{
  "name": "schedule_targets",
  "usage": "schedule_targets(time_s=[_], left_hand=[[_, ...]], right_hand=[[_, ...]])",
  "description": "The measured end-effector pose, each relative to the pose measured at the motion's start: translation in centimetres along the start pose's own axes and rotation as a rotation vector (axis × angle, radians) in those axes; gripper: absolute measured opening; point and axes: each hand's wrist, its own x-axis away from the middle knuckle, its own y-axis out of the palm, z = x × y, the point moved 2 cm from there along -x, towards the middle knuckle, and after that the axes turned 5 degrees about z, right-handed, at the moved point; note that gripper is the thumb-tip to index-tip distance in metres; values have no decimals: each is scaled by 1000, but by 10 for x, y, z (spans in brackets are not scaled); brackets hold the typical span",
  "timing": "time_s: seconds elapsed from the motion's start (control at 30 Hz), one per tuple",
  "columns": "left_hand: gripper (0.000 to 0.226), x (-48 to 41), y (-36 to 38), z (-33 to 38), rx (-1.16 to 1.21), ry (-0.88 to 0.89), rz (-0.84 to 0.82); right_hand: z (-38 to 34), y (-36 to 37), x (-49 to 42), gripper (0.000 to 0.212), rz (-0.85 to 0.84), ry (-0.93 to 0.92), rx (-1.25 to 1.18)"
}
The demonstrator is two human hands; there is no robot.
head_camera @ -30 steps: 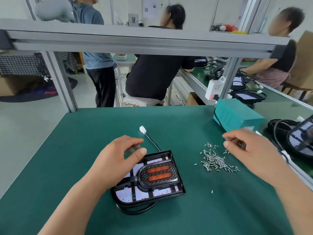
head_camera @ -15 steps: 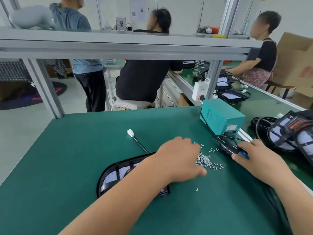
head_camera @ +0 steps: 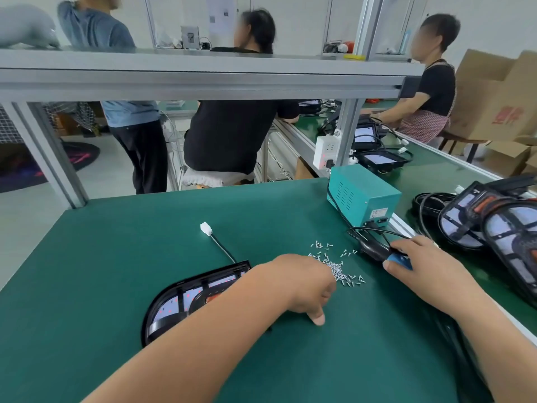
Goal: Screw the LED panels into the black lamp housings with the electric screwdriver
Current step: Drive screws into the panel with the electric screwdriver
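The left hand (head_camera: 305, 286) is curling over the screw pile (head_camera: 337, 267) — whether it is pinching a screw, I cannot tell. Right of the pile, the right hand (head_camera: 421, 266) is gripping the electric screwdriver (head_camera: 374, 251). Left of it, the black lamp housing (head_camera: 189, 286) is lying flat. The best move looks like singling out one screw.

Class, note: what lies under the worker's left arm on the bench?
A black lamp housing with its LED panel; the left arm covers their right part, which is hidden.
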Motion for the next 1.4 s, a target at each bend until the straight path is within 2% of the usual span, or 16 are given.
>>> schedule_targets(time_s=[0.1,0.27,0.53,0.6,0.83,0.9,1.1,1.2,1.3,1.4], left_hand=[[29,-7,-3,-11,-2,-39,70],[65,-19,-6,-29,-5,-124,202],[92,-42,1,-23,84,-247,172],[87,-46,3,-16,76,-255,156],[22,-51,6,8,158,-198,289],[13,-52,6,10,134,-195,301],[28,-51,4,11,118,-212,313],[23,-54,4,15,124,-252,332],[28,-61,6,17,186,-310,347],[32,-64,6,12,284,-364,344]], right_hand=[[2,0,0,51,5,4,2],[7,-1,2,60,-1,-10,42],[8,2,1,40,-41,-99,186],[7,3,1,37,-38,-116,214],[8,2,-1,39,-17,-148,333],[9,2,-2,40,-16,-170,338],[15,4,-8,36,-26,-209,360],[17,5,-11,33,-10,-211,356],[20,2,-15,30,-47,-192,190],[22,-12,-17,28,-41,-167,-120]])
